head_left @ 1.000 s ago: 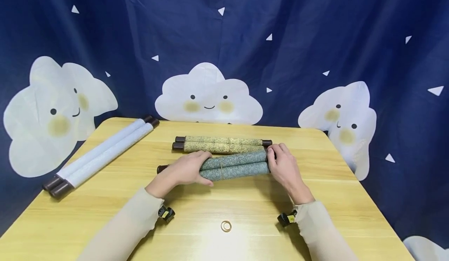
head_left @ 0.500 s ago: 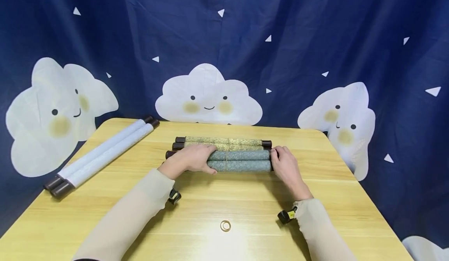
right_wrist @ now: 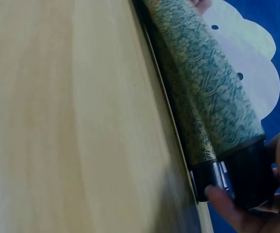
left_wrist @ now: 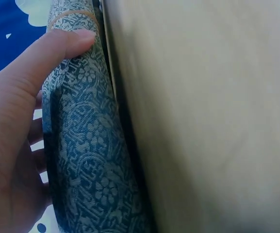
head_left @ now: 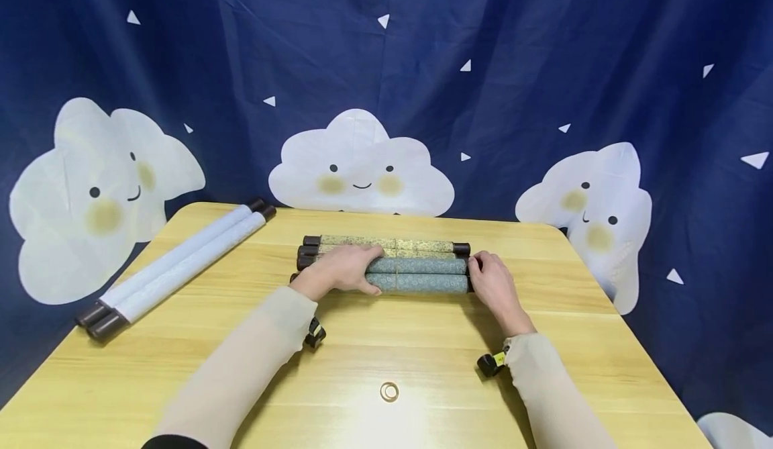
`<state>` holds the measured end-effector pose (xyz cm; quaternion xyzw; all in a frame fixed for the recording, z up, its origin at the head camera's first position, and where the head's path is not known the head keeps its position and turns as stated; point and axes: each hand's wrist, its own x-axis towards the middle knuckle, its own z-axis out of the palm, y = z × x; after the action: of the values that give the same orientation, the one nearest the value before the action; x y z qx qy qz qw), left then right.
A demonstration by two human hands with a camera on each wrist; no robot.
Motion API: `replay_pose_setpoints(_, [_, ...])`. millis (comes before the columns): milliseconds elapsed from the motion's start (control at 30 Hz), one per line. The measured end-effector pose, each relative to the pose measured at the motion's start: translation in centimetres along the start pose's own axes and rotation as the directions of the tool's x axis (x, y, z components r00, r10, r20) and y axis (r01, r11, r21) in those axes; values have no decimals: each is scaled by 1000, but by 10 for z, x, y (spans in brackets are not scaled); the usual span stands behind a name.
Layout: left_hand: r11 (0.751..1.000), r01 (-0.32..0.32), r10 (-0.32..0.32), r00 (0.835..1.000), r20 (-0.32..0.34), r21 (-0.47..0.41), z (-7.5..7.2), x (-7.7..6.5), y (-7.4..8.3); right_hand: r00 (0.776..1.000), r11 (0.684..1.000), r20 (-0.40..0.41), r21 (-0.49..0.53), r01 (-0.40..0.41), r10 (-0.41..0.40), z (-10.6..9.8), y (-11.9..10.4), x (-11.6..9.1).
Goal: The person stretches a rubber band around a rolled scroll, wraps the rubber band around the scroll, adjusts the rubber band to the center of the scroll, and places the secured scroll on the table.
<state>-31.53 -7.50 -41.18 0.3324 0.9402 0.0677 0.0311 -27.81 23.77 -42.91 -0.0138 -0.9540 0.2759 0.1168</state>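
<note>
A pair of teal patterned scrolls [head_left: 425, 283] with dark end knobs lies across the table's middle, bound by a thin rubber band. My left hand [head_left: 347, 267] grips them left of the band; in the left wrist view its thumb [left_wrist: 79, 42] lies on the teal cloth [left_wrist: 89, 126] and the fingers pass behind. At the other end my right hand [head_left: 495, 291] holds the dark knobs [right_wrist: 249, 174], thumb curled against them. Right behind lies a banded pair of yellow patterned scrolls [head_left: 423, 245], partly hidden by the left hand.
Two longer pale blue scrolls [head_left: 187, 264] with dark knobs lie slanted along the table's left side. Rubber bands [head_left: 389, 392] lie near the front of the wooden table [head_left: 574, 341]. A dark blue curtain [head_left: 386, 66] with clouds hangs behind.
Both hands have pushed the teal scrolls away from me, turning them from slanted to level, up against the yellow pair. The left hand has shifted right and farther back.
</note>
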Motion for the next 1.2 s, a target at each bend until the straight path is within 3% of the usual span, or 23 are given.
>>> replay_pose_setpoints(367, [995, 44, -36, 996, -85, 88, 12, -2, 4, 996, 996, 29, -15, -85, 85, 8, 2, 3])
replay_pose_setpoints(733, [995, 89, -82, 990, -111, 52, 16, -11, 11, 994, 996, 60, -15, -92, 92, 7, -1, -2])
replay_pose_setpoints(1200, [1000, 19, -19, 999, -33, 13, 12, -18, 7, 991, 997, 106, -31, -76, 79, 3, -2, -2])
